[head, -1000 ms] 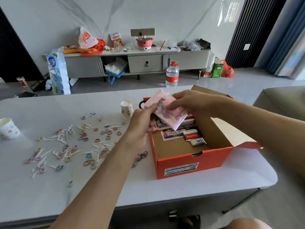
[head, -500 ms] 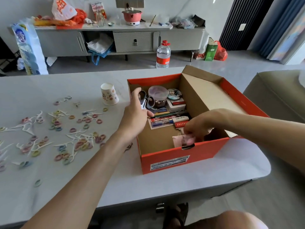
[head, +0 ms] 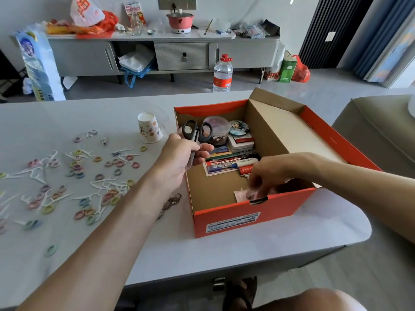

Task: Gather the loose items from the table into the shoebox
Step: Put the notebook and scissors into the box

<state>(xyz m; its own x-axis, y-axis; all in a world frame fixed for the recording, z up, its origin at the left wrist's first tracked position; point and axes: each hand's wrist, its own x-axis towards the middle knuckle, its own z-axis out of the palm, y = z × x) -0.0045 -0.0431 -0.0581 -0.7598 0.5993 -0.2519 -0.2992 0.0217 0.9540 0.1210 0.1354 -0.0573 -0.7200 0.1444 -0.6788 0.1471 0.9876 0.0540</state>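
An orange shoebox (head: 229,217) stands open on the white table (head: 170,245), with a round container, tins, cards and pens inside. My left hand (head: 183,159) grips black-handled scissors (head: 197,133) by the blades, handles up, over the box's left wall. My right hand (head: 268,176) reaches into the box's near right corner, fingertips on a pink packet (head: 243,195) lying against the front wall. Several coloured rings and white floss picks (head: 78,176) lie scattered on the table to the left. A keychain (head: 170,204) sits beside the box under my left forearm.
A patterned paper cup (head: 149,127) stands upside down just left of the box. Beyond the table are a water bottle (head: 222,74), a grey sideboard (head: 184,52) with clutter, and a sofa arm (head: 379,131) at the right.
The pink packet went from both hands above the box down into its near corner with my right hand. My left hand moved to the scissors and now lifts them at the box's left wall.
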